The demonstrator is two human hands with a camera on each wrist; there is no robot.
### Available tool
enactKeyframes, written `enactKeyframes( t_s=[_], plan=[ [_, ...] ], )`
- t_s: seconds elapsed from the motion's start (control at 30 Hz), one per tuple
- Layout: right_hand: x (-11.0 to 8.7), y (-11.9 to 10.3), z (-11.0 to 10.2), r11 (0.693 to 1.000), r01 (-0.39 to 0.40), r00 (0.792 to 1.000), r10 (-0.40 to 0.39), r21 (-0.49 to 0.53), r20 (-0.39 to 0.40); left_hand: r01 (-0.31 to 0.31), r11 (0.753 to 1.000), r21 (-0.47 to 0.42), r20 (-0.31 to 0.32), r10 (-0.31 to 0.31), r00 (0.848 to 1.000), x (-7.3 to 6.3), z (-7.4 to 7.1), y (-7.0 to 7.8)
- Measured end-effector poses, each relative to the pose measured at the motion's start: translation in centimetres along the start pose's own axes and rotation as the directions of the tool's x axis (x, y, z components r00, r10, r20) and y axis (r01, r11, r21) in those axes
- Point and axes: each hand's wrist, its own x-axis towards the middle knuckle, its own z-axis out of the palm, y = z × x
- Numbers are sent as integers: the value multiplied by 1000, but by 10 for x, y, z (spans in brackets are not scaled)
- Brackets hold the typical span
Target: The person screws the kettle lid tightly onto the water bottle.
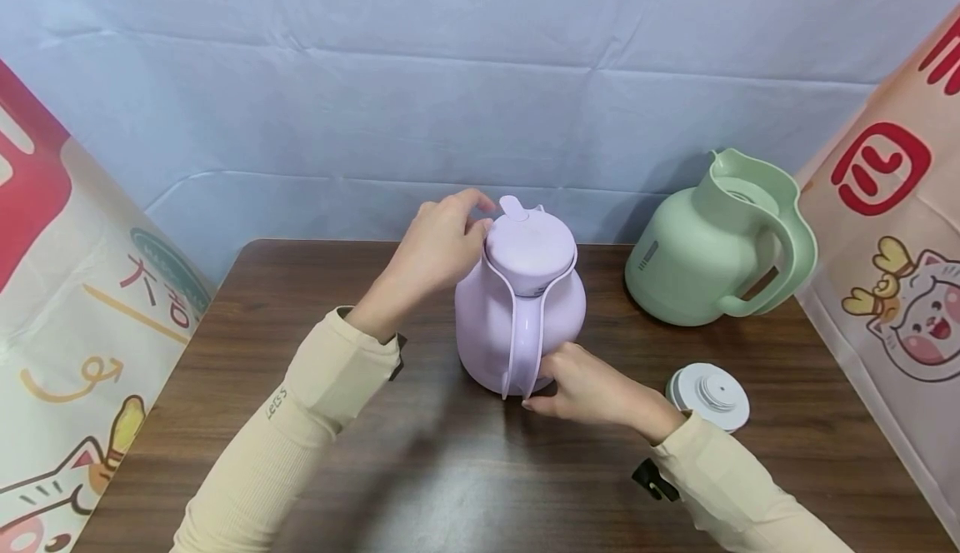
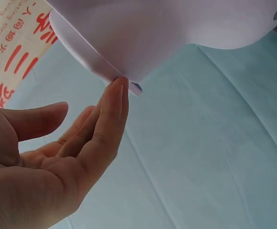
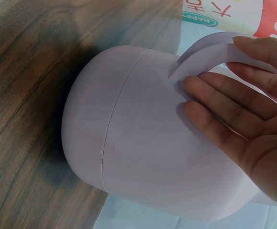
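A lilac thermos jug stands upright on the table, its handle facing me. Its lid, with a raised tab, covers the top. At the upper left side my left hand has loosely bent fingers; in the left wrist view a fingertip touches the jug's upper rim, the thumb apart from it. Low on the handle, my right hand pinches it between thumb and index finger. The other right fingers lie close against the jug's body.
A green thermos jug without a lid stands at the back right. In front of it lies a round white stopper, close to my right forearm. Pale blue cloth hangs behind the brown wooden table, with printed sheets on both sides.
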Motion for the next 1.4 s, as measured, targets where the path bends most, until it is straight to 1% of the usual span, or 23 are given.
enactKeyframes(
  t_s=[0.2,0.3,0.47,0.53,0.57,0.63,0.77,0.83,0.97,1.17,1.4],
  plan=[
    [0,0,0,1000,8,1000,-8,-8,-6,-4,1000,-1,19,4,1000,-2,-1,3],
    [0,1,1,1000,10,1000,-10,-10,-9,-11,1000,15,33,11,999,-1,1,3],
    [0,2,1,1000,15,1000,-15,-10,-14,-56,997,48,78,52,996,1,3,3],
    [0,2,1,1000,15,1000,-15,-10,-14,-71,996,46,97,67,993,1,3,3],
    [0,2,1,1000,14,1000,-14,-8,-14,-69,997,40,103,64,993,1,3,3],
    [0,2,1,1000,15,1000,-15,-4,-11,-49,999,24,97,46,994,1,3,3],
    [0,1,0,1000,15,1000,-15,6,-4,19,1000,-5,45,-19,999,-1,2,5],
    [0,1,0,1000,15,1000,-15,6,-1,32,999,-3,23,-32,999,-1,1,5],
    [0,1,0,1000,16,1000,-16,4,2,21,1000,11,12,-21,1000,-2,1,6],
    [0,2,0,1000,17,1000,-17,0,-1,-12,1000,17,23,12,1000,-2,3,5],
    [0,2,0,1000,15,1000,-15,-2,4,-20,999,39,45,18,999,-1,5,5]
  ],
)
